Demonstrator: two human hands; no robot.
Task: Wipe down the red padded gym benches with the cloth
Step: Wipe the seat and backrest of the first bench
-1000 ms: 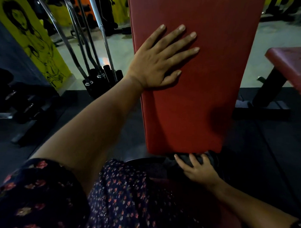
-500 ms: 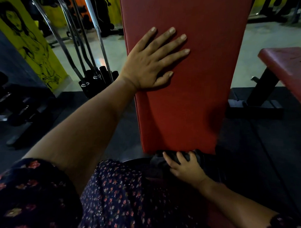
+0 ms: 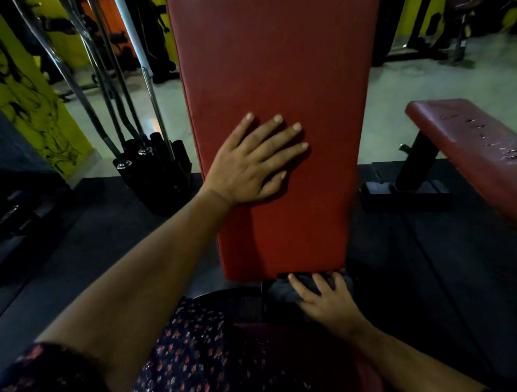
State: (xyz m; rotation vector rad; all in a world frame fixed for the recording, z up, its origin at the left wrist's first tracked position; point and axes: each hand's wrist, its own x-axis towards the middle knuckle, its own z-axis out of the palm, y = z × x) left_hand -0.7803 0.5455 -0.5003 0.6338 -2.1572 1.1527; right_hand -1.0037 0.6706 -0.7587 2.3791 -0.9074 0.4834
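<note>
Fingers (image 3: 299,285) of the right hand (image 3: 326,308) are curling over the dark cloth (image 3: 281,293), holding it bunched against the near bottom edge of the upright red bench pad (image 3: 270,64). The left hand (image 3: 246,169) is lying flat on the pad's left half, fingers straight and spread wide. A second red bench (image 3: 473,138) is standing apart on the right.

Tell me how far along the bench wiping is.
Done: cannot tell by look. In hand: right hand grips the dark cloth at the bottom edge of the upright red pad, left hand flat on it. Left: the flat red bench, no hand near it.
</note>
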